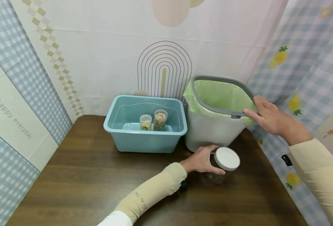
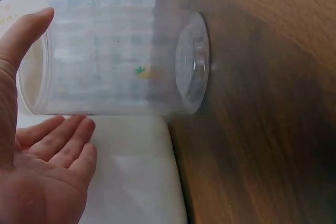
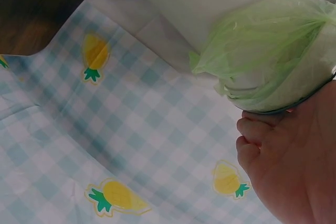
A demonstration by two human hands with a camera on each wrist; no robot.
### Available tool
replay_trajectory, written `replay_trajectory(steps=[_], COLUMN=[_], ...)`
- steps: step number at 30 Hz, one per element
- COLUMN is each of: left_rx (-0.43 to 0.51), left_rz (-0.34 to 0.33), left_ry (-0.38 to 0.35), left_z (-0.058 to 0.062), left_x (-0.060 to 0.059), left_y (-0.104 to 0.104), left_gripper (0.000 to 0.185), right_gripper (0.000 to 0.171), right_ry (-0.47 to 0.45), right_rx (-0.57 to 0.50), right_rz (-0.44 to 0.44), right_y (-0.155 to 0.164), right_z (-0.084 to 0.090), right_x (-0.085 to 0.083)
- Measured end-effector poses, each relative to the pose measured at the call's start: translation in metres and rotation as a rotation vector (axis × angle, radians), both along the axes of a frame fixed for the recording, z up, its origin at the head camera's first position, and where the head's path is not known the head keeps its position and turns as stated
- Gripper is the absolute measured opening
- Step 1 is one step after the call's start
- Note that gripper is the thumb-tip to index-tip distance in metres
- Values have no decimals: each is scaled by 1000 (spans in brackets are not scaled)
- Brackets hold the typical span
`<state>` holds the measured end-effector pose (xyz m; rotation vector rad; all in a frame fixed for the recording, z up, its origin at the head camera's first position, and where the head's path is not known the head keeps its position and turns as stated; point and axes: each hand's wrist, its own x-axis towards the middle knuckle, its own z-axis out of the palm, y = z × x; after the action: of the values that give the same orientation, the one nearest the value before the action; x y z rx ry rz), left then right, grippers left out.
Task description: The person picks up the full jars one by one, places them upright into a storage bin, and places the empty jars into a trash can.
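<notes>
A clear plastic jar [image 2: 115, 66] with a white lid [image 1: 227, 158] stands upright on the wooden table, in front of a trash bin. My left hand [image 1: 201, 159] spans the upper part of the jar, thumb on the near side and fairly straight fingers on the far side. In the left wrist view the thumb overlaps the lid end and the fingertips lie right at the jar's edge. My right hand [image 1: 275, 118] grips the grey rim of the trash bin [image 1: 208, 131] at its right corner. In the right wrist view its fingers [image 3: 251, 129] bend at the rim, beside the green liner [image 3: 262, 40].
A light-blue basin [image 1: 145, 142] stands left of the bin. In it are two small clear containers, one with yellowish pieces [image 1: 145, 123], one with nut-like pieces [image 1: 160, 121]. Patterned cloths [image 1: 98, 47] hang behind and at both sides of the brown table [image 1: 93, 182].
</notes>
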<state>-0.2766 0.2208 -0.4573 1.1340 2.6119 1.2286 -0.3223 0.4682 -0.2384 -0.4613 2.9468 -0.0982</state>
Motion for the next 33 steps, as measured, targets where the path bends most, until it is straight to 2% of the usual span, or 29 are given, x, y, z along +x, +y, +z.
replay_trajectory(steps=[4, 9, 19, 25, 33], left_rx=[17, 41, 68, 90, 95], left_rz=[3, 7, 28, 28, 41], left_ry=[9, -22, -81, -101, -114], left_z=[-1, 0, 10, 9, 5], left_x=[0, 0, 3, 7, 9], left_y=[2, 3, -4, -18, -51], left_gripper=[89, 88, 86, 85, 85], right_gripper=[92, 93, 92, 91, 89], right_ry=[-2, -6, -8, -3, -8], right_rx=[0, 0, -10, -15, -32], right_rz=[-5, -12, -1, 7, 21], right_y=[-1, 0, -1, 1, 2], right_z=[0, 0, 1, -1, -2], right_x=[1, 1, 1, -1, -2])
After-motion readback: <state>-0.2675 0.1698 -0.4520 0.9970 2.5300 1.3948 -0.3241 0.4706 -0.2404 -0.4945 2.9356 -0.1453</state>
